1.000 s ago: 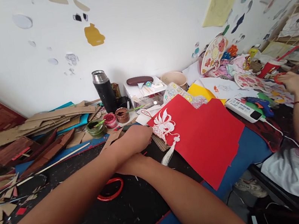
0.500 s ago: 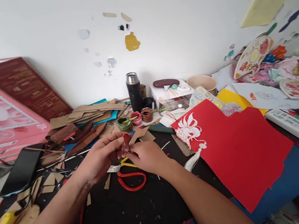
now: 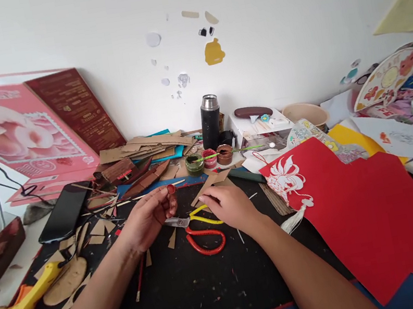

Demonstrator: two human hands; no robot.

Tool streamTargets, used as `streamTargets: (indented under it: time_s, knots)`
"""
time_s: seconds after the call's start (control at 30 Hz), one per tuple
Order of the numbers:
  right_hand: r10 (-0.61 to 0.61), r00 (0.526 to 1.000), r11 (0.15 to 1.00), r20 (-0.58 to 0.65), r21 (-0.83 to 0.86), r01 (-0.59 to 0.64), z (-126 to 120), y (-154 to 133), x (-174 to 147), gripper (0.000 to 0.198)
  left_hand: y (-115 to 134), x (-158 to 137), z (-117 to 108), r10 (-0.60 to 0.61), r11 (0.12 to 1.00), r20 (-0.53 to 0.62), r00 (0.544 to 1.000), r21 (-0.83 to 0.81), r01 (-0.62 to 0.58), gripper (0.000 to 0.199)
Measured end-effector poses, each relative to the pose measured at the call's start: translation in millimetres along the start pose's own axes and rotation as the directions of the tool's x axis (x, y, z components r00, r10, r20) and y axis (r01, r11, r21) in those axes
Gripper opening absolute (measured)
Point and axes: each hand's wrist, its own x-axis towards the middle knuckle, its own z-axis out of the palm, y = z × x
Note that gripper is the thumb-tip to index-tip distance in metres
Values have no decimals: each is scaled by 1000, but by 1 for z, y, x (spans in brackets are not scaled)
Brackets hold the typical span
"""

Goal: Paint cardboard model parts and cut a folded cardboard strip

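Observation:
My left hand (image 3: 152, 211) is closed, with a small reddish-brown round piece (image 3: 171, 188) pinched between thumb and fingertips. Reddish stains show on its fingers. A short way to the right, my right hand (image 3: 233, 204) is curled in a pinch; whatever may be in its fingertips is too small or hidden to make out. Below and between the hands lie scissors (image 3: 207, 249) with one red and one yellow handle, their blades toward my left hand. Flat brown cardboard pieces (image 3: 221, 177) lie just behind my right hand.
Paint jars (image 3: 194, 166) and a black thermos (image 3: 211, 127) stand at the back. Red card (image 3: 370, 211) with a white tasselled ornament (image 3: 286, 183) covers the right. On the left are a phone (image 3: 64, 212), a yellow glue gun (image 3: 29, 305), cardboard scraps and a pink box (image 3: 24, 129).
My hands have come apart: the right has let go of the round piece, which stays in my left. The view has turned left, bringing more of the pink box into sight.

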Motion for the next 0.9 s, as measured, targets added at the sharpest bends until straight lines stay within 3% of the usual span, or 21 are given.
streamTargets:
  time_s: [0.13, 0.33, 0.73, 0.9]
  knots:
    - [-22, 999, 998, 34, 53, 20, 0, -4, -2, 19, 2, -1, -4, 44, 997, 5, 999, 55, -45, 28]
    - [-56, 986, 995, 158, -68, 67, 3, -12, -6, 33, 1, 1, -6, 47, 995, 2, 999, 86, -47, 32]
    - [103, 984, 981, 147, -180, -76, 2, -9, -1, 14, 7, 3, -11, 96, 991, -68, 993, 103, -89, 44]
    - [54, 983, 980, 174, -197, -19, 4, -9, -3, 19, 7, 6, -17, 120, 982, -55, 991, 156, -110, 43]
